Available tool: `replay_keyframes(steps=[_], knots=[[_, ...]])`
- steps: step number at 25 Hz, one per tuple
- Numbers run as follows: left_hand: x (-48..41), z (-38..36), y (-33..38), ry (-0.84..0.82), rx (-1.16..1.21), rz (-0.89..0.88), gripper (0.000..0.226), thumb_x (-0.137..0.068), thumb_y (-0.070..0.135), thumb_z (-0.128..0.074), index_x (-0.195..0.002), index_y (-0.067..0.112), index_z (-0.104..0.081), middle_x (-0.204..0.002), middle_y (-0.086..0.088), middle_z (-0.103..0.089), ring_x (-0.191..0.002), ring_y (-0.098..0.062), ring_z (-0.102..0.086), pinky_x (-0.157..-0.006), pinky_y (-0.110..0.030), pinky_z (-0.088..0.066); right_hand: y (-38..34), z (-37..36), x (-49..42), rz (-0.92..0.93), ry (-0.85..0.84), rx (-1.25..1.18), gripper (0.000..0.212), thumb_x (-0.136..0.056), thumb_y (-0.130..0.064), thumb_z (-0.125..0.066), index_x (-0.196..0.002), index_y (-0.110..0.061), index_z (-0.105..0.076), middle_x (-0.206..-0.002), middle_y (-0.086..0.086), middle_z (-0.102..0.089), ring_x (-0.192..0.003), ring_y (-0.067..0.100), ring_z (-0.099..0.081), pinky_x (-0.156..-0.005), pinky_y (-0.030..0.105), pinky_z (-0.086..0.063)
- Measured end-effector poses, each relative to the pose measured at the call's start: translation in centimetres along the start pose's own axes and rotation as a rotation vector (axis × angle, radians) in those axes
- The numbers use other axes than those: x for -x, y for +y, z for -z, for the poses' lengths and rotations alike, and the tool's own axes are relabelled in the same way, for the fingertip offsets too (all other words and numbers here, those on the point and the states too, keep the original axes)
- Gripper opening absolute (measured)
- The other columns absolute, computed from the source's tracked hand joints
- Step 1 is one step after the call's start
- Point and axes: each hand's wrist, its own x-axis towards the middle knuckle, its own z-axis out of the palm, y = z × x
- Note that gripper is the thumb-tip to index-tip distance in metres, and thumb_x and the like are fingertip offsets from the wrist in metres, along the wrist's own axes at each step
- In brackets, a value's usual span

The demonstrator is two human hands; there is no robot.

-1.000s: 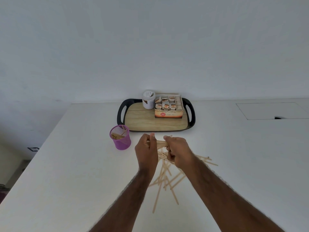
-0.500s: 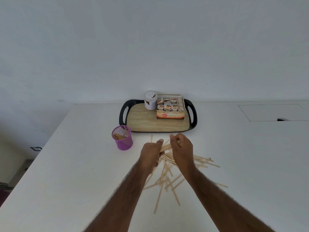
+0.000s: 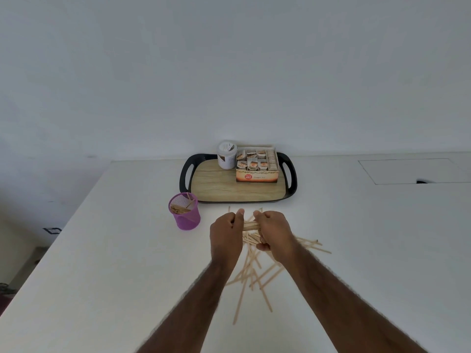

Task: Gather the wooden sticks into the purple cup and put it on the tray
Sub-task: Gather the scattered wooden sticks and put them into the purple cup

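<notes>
Left hand [image 3: 225, 235] and right hand [image 3: 274, 231] clutch one stick bundle [image 3: 251, 226] near one purple cup [image 3: 188, 218] (one tray [image 3: 216, 186] beyond).

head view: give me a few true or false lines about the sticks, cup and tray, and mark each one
1. The purple cup already holds some sticks. True.
2. The purple cup stands on the tray. False: it stands on the table, by the tray's near left corner.
3. The left hand and right hand both grip a bundle of sticks. True.
4. The tray carries nothing. False: a white jar and a box of packets stand on it.
5. Loose sticks lie on the table. True.
</notes>
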Motion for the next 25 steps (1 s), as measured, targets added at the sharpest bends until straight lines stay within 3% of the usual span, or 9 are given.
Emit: replay_keyframes(steps=[3,6,9,13,15,18,20,22,25], knots=[[0.7,-0.2,0.2,0.036,0.007,-0.056,0.053,-0.104,0.045,-0.049,-0.058,0.017,-0.044,-0.051,0.007,-0.041,-0.049,-0.008,-0.036,-0.047,-0.022,-0.032,-0.3,-0.1,0.0,-0.109,0.008,0.041,0.029,-0.096,-0.034,-0.056,-0.084,-0.009,-0.063,-0.065,0.004,-0.053,-0.058,0.018,-0.05,-0.042,0.022,-0.041],[0.1,-0.3,0.8,-0.033,-0.016,-0.042,0.051,-0.105,0.044,-0.046,-0.059,0.021,-0.049,-0.052,0.006,-0.048,-0.05,-0.005,-0.044,-0.048,-0.02,-0.033,0.6,-0.8,0.2,0.077,0.11,0.021,0.036,-0.094,-0.031,-0.059,-0.066,-0.009,-0.056,-0.057,0.001,-0.051,-0.052,0.017,-0.046,-0.042,0.025,-0.037],[-0.7,0.3,1.3,-0.093,0.19,0.176,0.056,-0.107,0.049,-0.037,-0.076,0.015,-0.068,-0.069,-0.003,-0.068,-0.055,-0.005,-0.058,-0.053,-0.024,-0.045,0.8,-0.1,0.0,0.261,0.264,0.081,0.045,-0.095,-0.029,-0.061,-0.055,-0.015,-0.046,-0.044,-0.009,-0.041,-0.038,0.007,-0.037,-0.042,0.026,-0.035],[-0.9,0.7,1.5,-0.135,0.477,0.382,0.061,-0.108,0.052,-0.027,-0.102,0.01,-0.07,-0.102,-0.01,-0.071,-0.086,-0.021,-0.07,-0.069,-0.032,-0.055,0.8,-0.1,0.1,0.391,0.31,0.244,0.046,-0.097,-0.032,-0.058,-0.054,-0.018,-0.046,-0.042,-0.009,-0.043,-0.039,0.005,-0.039,-0.042,0.021,-0.032],[-0.3,0.1,1.6,-0.138,0.448,0.348,0.062,-0.108,0.051,-0.029,-0.097,0.009,-0.074,-0.094,-0.008,-0.076,-0.087,-0.022,-0.073,-0.077,-0.037,-0.057,1.2,-0.9,0.2,0.387,0.275,0.319,0.044,-0.097,-0.036,-0.056,-0.058,-0.016,-0.052,-0.048,-0.008,-0.049,-0.043,0.005,-0.042,-0.047,0.025,-0.036],[0.5,-0.2,1.6,-0.146,0.421,0.325,0.061,-0.107,0.049,-0.035,-0.085,0.008,-0.074,-0.073,-0.006,-0.075,-0.061,-0.017,-0.07,-0.056,-0.028,-0.054,1.4,-0.9,-0.2,0.386,0.314,0.298,0.044,-0.098,-0.036,-0.055,-0.062,-0.01,-0.054,-0.053,-0.002,-0.051,-0.049,0.011,-0.043,-0.051,0.031,-0.038],[0.6,-0.3,1.4,-0.095,0.254,0.222,0.057,-0.105,0.045,-0.045,-0.066,0.008,-0.065,-0.053,0.003,-0.063,-0.045,-0.005,-0.053,-0.044,-0.02,-0.041,1.6,-0.7,-0.1,0.395,0.319,0.315,0.045,-0.099,-0.036,-0.053,-0.061,-0.012,-0.05,-0.053,-0.003,-0.048,-0.05,0.011,-0.042,-0.051,0.032,-0.037],[0.5,-0.2,1.1,-0.032,0.093,0.121,0.054,-0.101,0.038,-0.055,-0.054,0.012,-0.049,-0.042,0.008,-0.043,-0.042,-0.007,-0.038,-0.043,-0.017,-0.027,1.7,-0.8,0.2,0.409,0.292,0.333,0.047,-0.101,-0.036,-0.05,-0.06,-0.013,-0.047,-0.053,-0.003,-0.046,-0.05,0.01,-0.04,-0.051,0.032,-0.035],[0.2,0.1,0.5,0.0,0.06,0.074,0.054,-0.099,0.032,-0.058,-0.052,0.011,-0.043,-0.041,0.008,-0.036,-0.043,-0.009,-0.033,-0.044,-0.022,-0.027,1.7,-0.6,0.4,0.356,0.165,0.286,0.046,-0.102,-0.04,-0.047,-0.068,-0.012,-0.054,-0.06,0.0,-0.054,-0.055,0.012,-0.049,-0.053,0.031,-0.04]])
